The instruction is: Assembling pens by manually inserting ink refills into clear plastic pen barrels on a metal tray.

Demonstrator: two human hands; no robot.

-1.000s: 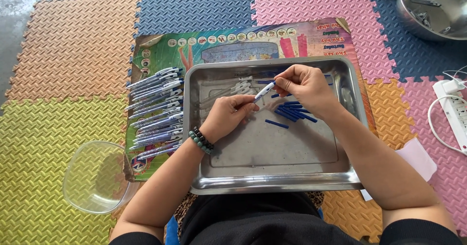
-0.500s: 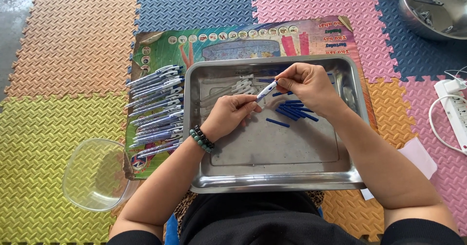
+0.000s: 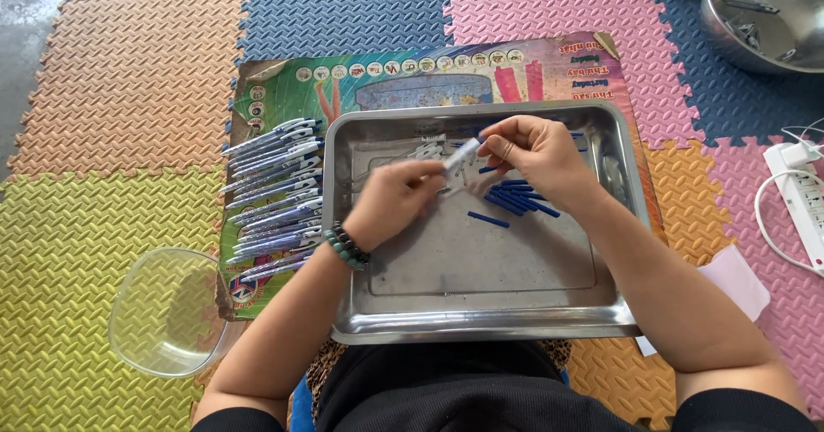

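Head view: both hands are working over the steel tray (image 3: 481,329), above its far half. The left hand (image 3: 390,200) is curling shut, fingertips pinching the near end of a small white pen barrel (image 3: 462,153). The right hand (image 3: 536,157) is closing on the barrel's far end, fingers bunched; exactly what it is pinching there I cannot tell. The barrel is sitting tilted between the two hands, raised off the tray floor.

Loose blue pen parts (image 3: 515,199) are lying on the tray floor just under and near the right hand, one piece (image 3: 487,218) apart toward the middle. Clear pen parts (image 3: 429,149) are lying at the far side, partly hidden by the left hand.

The near half of the tray is showing bare metal, with raised rims all round. Left of the tray, a row of finished blue-and-white pens (image 3: 275,196) is lying on a printed poster (image 3: 412,80). A clear plastic bowl (image 3: 167,312) is sitting near left on the foam mat (image 3: 103,97). A steel pot (image 3: 764,16) is sitting far right, a power strip (image 3: 802,196) right.
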